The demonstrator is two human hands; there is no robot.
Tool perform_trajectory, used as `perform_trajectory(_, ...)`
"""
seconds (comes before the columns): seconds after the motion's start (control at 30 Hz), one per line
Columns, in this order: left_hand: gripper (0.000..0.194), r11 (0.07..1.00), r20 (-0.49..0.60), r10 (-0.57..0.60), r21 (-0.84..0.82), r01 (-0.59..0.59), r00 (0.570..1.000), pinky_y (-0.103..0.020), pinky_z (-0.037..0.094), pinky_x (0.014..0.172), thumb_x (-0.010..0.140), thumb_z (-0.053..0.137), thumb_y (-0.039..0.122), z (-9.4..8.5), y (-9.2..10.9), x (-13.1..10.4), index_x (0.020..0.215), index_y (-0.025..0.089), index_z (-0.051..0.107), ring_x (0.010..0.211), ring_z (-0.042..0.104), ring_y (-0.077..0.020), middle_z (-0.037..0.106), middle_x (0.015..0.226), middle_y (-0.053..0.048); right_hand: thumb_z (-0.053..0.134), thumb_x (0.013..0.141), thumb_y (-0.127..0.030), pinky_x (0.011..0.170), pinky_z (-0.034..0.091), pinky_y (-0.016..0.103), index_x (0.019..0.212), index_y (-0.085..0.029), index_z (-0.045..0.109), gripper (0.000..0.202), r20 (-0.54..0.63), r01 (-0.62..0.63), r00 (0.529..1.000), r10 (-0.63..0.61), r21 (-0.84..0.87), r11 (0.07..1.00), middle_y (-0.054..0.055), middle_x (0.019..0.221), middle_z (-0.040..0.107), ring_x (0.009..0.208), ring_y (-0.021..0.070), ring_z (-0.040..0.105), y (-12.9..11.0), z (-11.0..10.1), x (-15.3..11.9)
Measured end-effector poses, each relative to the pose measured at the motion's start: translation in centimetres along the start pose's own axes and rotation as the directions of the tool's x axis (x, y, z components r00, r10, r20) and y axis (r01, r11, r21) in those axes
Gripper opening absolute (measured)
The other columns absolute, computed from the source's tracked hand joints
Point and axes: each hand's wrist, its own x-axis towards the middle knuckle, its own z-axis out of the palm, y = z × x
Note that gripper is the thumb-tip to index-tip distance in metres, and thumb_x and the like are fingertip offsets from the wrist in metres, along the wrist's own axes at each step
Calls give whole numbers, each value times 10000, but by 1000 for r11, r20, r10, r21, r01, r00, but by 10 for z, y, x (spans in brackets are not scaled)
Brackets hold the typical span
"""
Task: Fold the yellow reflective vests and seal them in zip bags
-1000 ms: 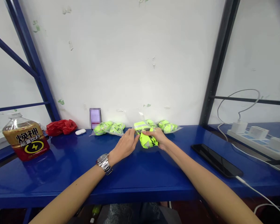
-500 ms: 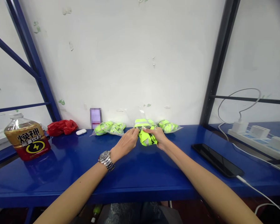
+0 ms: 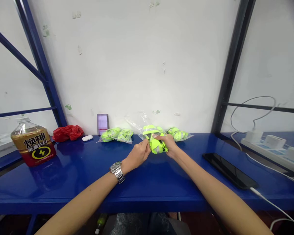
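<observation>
A folded neon-yellow cloth bundle with silver-grey stripes [image 3: 158, 146] is held up over the blue table [image 3: 147, 182]. My right hand [image 3: 168, 143] wraps round its right side, thumb across the front. My left hand [image 3: 140, 152], with a steel watch on the wrist, is closed at the bundle's lower left edge, pinching there. A clear plastic bag [image 3: 137, 122] stands out around the bundle's back and upper left. Behind, near the wall, lie bagged yellow bundles: one pair on the left [image 3: 123, 134] and one on the right [image 3: 178, 133].
At the left stand a large drink bottle [image 3: 36, 143] and a red plastic bag [image 3: 68, 133], with a white case [image 3: 87, 138] and a purple upright card [image 3: 103, 124] beyond. On the right lie a black phone [image 3: 229, 169] with its cable and a white power strip [image 3: 271, 150].
My left hand has moved down and slightly right along the bundle's edge. More of the clear bag spreads to the upper left. The whole view has shifted a little.
</observation>
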Motion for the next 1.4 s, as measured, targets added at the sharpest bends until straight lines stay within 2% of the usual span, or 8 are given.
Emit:
perform_trajectory(0.2,129,990,-159,-137,-4,138,978,-293,428,659,983,324,241,-5,-4,1,949,179,432,700,508,-151,501,793,-23,735,637,-243,532,511,270,818,-122,682,224,152,-173,976,159,86,981,53,716,710,587,175,643,-14,-8,-2)
perform_trajectory(0.37,222,998,-148,-61,-42,55,987,-343,464,810,982,345,234,-11,-8,5,1175,164,429,901,547,-182,556,985,-85,677,718,-276,529,514,289,849,-155,664,179,245,-181,956,160,69,981,56,699,700,592,195,650,-15,-7,-4)
perform_trajectory(0.57,161,992,-136,-40,-126,23,990,-266,460,687,956,462,295,-20,-15,11,1057,173,496,755,560,-135,594,882,-37,631,764,-250,491,506,286,841,-133,666,145,252,-246,940,229,40,968,43,646,678,533,176,624,-13,-5,-8)
perform_trajectory(0.77,168,992,-121,68,115,-54,990,-267,406,611,983,364,236,-22,-23,9,889,165,484,661,507,-139,528,756,-24,645,764,-239,487,512,280,859,-124,665,151,242,-279,933,268,11,960,49,674,692,539,173,630,-15,-2,-8)
perform_trajectory(0.9,167,988,-55,55,150,-47,997,-277,397,612,984,330,229,-19,-25,2,887,168,451,661,490,-148,499,765,-28,634,757,-225,477,503,282,846,-125,656,135,239,-298,926,292,-12,955,62,659,690,518,178,625,-17,-2,-7)
perform_trajectory(1.07,136,997,24,-73,-37,74,997,-257,390,606,973,346,232,-10,-18,-14,870,189,424,641,510,-132,522,751,-7,664,702,-187,509,516,287,823,-131,657,133,209,-282,939,273,14,959,63,659,693,539,185,633,-15,-1,-5)
perform_trajectory(1.2,122,962,7,-200,-187,197,980,-231,369,565,954,387,244,2,1,-16,843,199,410,595,524,-115,548,705,16,677,660,-178,497,505,287,774,-131,657,125,144,-263,957,250,75,962,64,645,689,543,193,633,-9,2,-3)
perform_trajectory(1.4,138,991,-34,-135,-4,135,990,-255,345,556,923,373,191,6,17,-12,788,201,398,588,511,-141,534,687,-4,778,542,-216,525,489,270,678,-134,643,208,22,-25,1000,21,161,987,34,626,673,556,177,620,15,7,0)
